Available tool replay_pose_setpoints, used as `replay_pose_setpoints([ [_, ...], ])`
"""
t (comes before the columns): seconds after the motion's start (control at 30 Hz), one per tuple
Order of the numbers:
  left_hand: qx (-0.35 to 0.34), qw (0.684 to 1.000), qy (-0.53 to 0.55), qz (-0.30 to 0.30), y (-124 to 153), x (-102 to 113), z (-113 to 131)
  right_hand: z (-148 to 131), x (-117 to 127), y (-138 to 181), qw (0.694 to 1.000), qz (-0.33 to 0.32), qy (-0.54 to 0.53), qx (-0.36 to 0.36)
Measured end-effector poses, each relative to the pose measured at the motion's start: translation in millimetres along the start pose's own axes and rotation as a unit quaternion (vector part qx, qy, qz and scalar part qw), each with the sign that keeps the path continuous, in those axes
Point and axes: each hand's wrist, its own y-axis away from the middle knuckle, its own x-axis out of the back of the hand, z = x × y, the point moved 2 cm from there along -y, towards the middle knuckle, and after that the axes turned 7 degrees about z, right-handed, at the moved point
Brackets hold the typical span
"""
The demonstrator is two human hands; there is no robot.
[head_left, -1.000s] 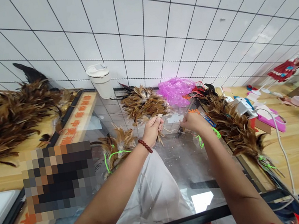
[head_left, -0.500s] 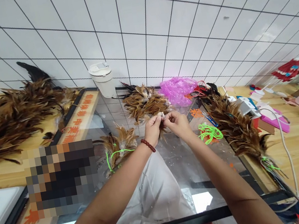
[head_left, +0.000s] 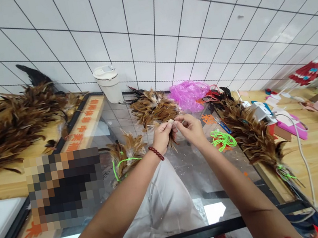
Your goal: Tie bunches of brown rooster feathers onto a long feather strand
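Rejoining left hand (head_left: 162, 135), right hand (head_left: 191, 129) pinches feather tuft (head_left: 172, 143).

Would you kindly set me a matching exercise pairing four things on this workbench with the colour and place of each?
Things: 1 cup; 2 plastic bag; 3 loose cord; 4 feather bundle.
Descriptions: A green, lying on the glass top; B white, standing by the tiled wall; C brown, held between the left hand and right hand; D pink, crumpled near the wall.
Pairs: 1-B, 2-D, 3-A, 4-C.
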Motion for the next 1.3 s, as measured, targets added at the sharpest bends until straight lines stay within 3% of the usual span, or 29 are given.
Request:
replay_pose_setpoints([
  [0.13,0.038,0.996,0.002,-0.079,6,-4,4,14,-1,-4,0.972,-0.082,-0.186,-0.121],
  [0.23,0.089,0.987,0.008,-0.130,10,-6,5,20,0,-3,0.948,-0.129,-0.254,-0.142],
  [0.3,0.111,0.983,0.005,-0.147,12,-7,4,21,0,-3,0.946,-0.117,-0.268,-0.140],
  [0.43,0.107,0.982,0.001,-0.157,15,-11,2,22,-2,-4,0.962,-0.033,-0.238,-0.127],
  [0.6,0.059,0.995,0.001,-0.075,12,-9,5,32,1,-10,0.971,-0.005,-0.193,-0.143],
  [0.7,0.038,0.998,0.043,-0.002,7,-4,9,44,12,-17,0.993,0.046,-0.065,-0.088],
  [0.8,0.035,0.996,0.069,0.053,3,1,10,51,13,-16,0.993,0.014,0.117,-0.014],
  [0.97,0.034,0.993,0.078,0.080,3,2,9,49,8,-7,0.945,-0.072,0.319,0.021],
  [1.07,0.027,0.992,0.084,0.091,3,2,10,48,16,-9,0.943,-0.123,0.309,0.020],
  [1.23,0.023,0.990,0.086,0.110,2,3,11,52,20,-13,0.955,-0.064,0.286,0.038],
  [1.3,0.024,0.990,0.087,0.110,2,2,11,52,16,-12,0.946,-0.087,0.308,0.054],
])
